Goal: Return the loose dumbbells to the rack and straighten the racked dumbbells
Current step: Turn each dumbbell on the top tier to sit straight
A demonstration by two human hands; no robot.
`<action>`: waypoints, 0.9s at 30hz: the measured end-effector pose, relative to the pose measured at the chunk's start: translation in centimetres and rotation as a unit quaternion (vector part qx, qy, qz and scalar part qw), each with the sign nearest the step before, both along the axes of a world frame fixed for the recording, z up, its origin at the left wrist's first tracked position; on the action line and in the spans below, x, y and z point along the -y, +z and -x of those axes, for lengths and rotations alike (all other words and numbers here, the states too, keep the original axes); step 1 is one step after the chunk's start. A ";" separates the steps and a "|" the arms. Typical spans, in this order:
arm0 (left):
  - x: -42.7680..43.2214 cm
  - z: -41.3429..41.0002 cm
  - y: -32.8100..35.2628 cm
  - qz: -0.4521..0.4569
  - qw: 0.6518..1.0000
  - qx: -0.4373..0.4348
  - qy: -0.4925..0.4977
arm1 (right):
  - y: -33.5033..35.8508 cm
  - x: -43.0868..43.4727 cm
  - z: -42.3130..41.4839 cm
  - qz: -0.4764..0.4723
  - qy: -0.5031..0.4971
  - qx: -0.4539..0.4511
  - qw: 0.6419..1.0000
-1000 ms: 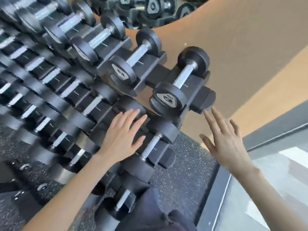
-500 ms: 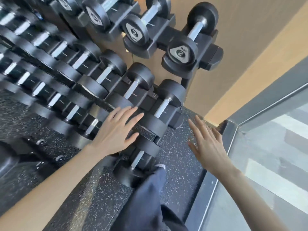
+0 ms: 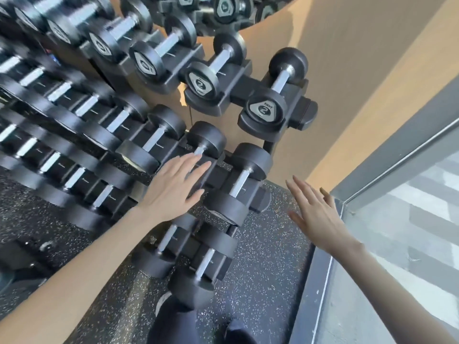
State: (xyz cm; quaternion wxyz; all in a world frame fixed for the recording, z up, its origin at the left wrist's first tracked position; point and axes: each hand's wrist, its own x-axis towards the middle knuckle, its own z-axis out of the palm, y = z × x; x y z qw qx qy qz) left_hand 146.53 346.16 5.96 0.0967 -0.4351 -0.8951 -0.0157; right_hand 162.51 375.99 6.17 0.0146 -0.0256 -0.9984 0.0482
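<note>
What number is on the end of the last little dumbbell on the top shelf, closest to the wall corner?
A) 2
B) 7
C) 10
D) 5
A: the grey badge on the near end of the end dumbbell on the top shelf reads 2.

Bare forearms; seemingly dark trousers (image 3: 173, 326).
</note>
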 end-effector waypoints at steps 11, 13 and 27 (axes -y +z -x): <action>-12.2 19.3 1.8 -0.041 0.990 0.005 -0.137 | 1.8 -4.1 18.0 0.020 -0.173 -0.057 0.983; -15.0 22.2 2.1 -0.068 0.982 0.006 -0.173 | 1.8 -3.9 20.4 0.046 -0.211 -0.059 0.975; -23.2 25.3 -4.5 -0.326 0.908 0.198 -0.170 | -0.1 -5.0 26.9 0.215 -0.270 -0.083 0.935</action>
